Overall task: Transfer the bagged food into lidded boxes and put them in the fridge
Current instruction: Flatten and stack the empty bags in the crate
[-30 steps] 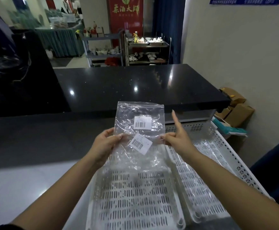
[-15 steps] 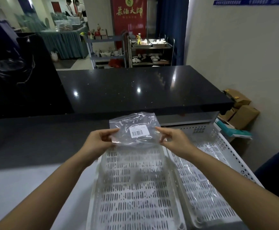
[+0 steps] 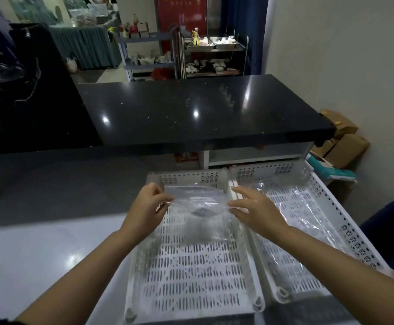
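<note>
A clear plastic zip bag (image 3: 198, 202) with a white barcode label hangs over the far end of the left white slotted crate (image 3: 191, 273). My left hand (image 3: 150, 202) pinches its left edge with curled fingers. My right hand (image 3: 254, 207) holds its right edge between thumb and fingers, the other fingers spread out. The bag looks empty and lies nearly flat. More clear plastic bags (image 3: 296, 212) lie in the right white crate (image 3: 332, 202). No lidded box and no fridge are in view.
The two crates sit side by side on a pale counter (image 3: 38, 254). A black glossy countertop (image 3: 191, 109) stands behind them. Cardboard boxes (image 3: 346, 141) are stacked at the right by the wall. Shelving carts with dishes (image 3: 212, 55) stand in the far room.
The bag came down from upright at chest height to nearly flat, low over the left crate. Both hands lowered with it, and the camera tilted down.
</note>
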